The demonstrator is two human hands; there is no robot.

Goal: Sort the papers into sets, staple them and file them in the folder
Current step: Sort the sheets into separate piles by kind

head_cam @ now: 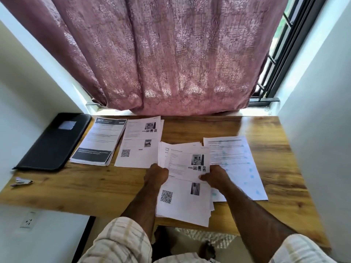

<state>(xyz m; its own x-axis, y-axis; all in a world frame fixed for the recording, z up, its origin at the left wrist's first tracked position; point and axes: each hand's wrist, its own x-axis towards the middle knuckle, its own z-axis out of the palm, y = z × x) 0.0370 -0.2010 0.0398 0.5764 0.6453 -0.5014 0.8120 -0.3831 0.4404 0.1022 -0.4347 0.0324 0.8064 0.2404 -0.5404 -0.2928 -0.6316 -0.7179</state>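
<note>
While both hands, left hand and right hand, pinch a loose white printed-paper stack, the brown wood-grain desk meets a far mauve patterned curtain.

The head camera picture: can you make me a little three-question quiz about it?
1. True or false: the closed black rectangular folder lies left of every paper pile.
2. Which pile matches the QR-code sheet held by both hands? A. dark-banner pile B. photo-and-QR pile C. blue-marked sheets
3. What small tool lies near the wooden desk's left edge?

Key: 1 true. 2 B. 3 The stapler, it seems.
</note>
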